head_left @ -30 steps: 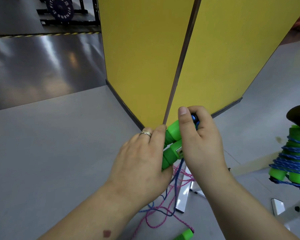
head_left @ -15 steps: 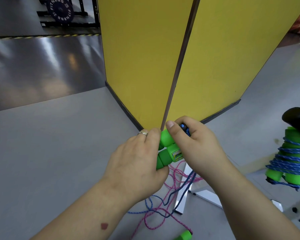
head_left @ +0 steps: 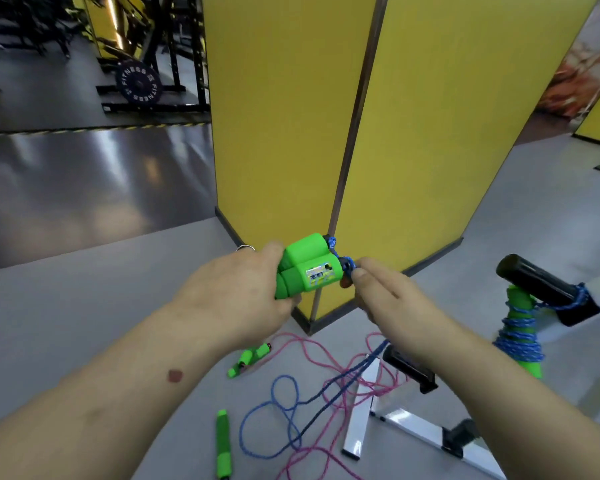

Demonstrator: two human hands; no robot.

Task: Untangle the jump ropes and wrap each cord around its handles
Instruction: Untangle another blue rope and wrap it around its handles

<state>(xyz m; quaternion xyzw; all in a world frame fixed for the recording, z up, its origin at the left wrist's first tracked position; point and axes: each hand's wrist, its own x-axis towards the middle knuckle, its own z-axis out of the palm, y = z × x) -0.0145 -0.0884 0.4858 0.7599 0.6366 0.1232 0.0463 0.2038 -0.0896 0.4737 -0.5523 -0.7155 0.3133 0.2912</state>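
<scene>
We see the left hand (head_left: 236, 292) w/ fingers clenched round two green handles (head_left: 307, 266) held side by side above the floor (head_left: 84, 306). The right hand (head_left: 383, 296) pinches the blue cord (head_left: 349, 263) at the handles' caps; its fingertips are partly hidden. The cord drops behind the right wrist into a tangle w/ a pink cord (head_left: 312, 355) on the floor. A wrapped rope (head_left: 518, 336) hangs at right, lower end cut off by the forearm.
</scene>
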